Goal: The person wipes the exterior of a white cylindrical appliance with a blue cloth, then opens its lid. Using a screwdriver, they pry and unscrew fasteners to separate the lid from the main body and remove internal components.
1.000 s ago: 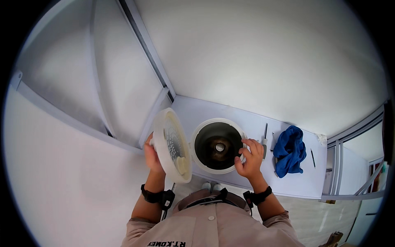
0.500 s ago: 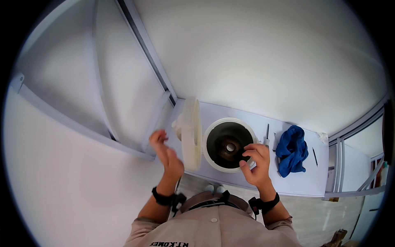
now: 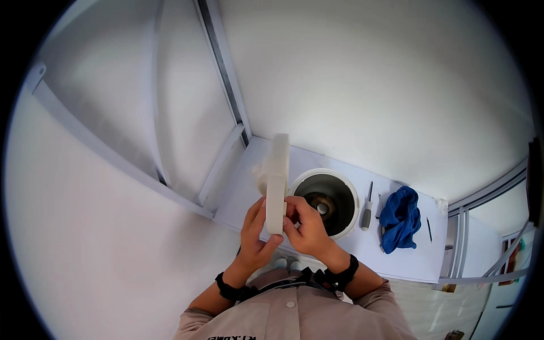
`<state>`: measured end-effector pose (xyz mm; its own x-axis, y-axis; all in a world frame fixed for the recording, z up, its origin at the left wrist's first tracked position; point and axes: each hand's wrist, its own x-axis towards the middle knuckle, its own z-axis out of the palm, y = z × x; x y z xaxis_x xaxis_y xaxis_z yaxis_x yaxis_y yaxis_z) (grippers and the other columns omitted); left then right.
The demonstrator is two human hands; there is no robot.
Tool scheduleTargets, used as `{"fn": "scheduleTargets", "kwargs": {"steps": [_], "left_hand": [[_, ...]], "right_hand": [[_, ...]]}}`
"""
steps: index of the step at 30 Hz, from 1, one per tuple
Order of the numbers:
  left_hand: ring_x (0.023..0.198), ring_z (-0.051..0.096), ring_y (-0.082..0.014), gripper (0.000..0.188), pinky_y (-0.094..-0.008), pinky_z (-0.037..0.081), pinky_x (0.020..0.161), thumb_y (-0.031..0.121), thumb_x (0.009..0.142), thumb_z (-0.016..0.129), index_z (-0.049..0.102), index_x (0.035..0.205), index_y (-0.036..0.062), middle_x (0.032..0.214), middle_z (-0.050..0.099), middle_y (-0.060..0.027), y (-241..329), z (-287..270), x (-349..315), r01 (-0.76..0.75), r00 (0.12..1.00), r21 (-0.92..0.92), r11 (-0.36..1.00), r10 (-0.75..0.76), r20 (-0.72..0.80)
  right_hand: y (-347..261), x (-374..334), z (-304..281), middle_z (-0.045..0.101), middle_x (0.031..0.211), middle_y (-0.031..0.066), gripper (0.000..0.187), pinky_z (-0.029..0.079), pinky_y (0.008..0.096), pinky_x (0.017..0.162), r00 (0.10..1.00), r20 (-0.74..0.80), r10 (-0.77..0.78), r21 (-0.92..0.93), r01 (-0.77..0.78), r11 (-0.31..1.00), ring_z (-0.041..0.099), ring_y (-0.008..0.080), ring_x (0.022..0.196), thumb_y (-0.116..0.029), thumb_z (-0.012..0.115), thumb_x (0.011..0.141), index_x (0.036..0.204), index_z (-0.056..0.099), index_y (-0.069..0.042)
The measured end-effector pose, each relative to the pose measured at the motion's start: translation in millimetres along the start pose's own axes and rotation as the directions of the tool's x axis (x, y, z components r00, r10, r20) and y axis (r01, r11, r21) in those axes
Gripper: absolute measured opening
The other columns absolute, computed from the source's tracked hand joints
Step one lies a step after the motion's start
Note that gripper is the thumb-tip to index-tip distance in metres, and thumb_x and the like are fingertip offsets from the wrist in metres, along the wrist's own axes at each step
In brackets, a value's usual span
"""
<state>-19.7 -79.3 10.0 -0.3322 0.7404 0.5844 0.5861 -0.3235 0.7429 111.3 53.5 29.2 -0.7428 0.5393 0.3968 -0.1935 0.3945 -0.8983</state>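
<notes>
Open pot [image 3: 327,185], btm knob [image 3: 322,208], lid [image 3: 277,195] vert

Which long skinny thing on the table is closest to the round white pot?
The grey-handled metal screwdriver, beside the round white pot. The thin black stick lies farther off, beyond the crumpled blue cloth.

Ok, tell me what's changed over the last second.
The right hand left the pot's right rim and moved left to the lid's inner side. The left hand let go of the lid, then returned to its outer side. The lid swung from leaning left to edge-on. Pot, screwdriver and blue cloth stayed put.
</notes>
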Motion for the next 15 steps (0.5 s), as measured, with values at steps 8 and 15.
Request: {"fn": "scheduleTargets", "kwargs": {"steps": [8, 15], "left_hand": [[0.143, 0.054, -0.0432, 0.082, -0.0483, 0.049, 0.115, 0.031, 0.096, 0.079, 0.042, 0.161, -0.0012, 0.161, 0.045, -0.0302, -5.6, -1.1, 3.6, -0.044, 0.999, -0.003, 0.999, 0.044, 0.019], [0.142, 0.056, -0.0431, 0.08, -0.0478, 0.051, 0.113, 0.032, 0.097, 0.079, 0.043, 0.161, -0.0017, 0.16, 0.046, -0.0298, -8.8, -1.8, 1.4, -0.038, 0.999, -0.018, 0.999, 0.038, 0.014]], "right_hand": [[15.0, 0.7, 0.8, 0.062, 0.104, 0.0136, 0.046, 0.052, 0.0356, 0.082, 0.97, -0.042, -0.241, 0.0, 0.241, 0.97, 0.06, 0.0242, 0.087, -0.004, 0.074, 0.093, 0.136, 0.059, 0.0], [13.3, 3.8, -1.5, 0.063, 0.106, 0.0141, 0.048, 0.053, 0.0356, 0.082, 0.968, -0.022, -0.248, -0.015, 0.248, 0.969, 0.062, 0.0237, 0.089, -0.004, 0.076, 0.092, 0.136, 0.059, -0.001]]}}
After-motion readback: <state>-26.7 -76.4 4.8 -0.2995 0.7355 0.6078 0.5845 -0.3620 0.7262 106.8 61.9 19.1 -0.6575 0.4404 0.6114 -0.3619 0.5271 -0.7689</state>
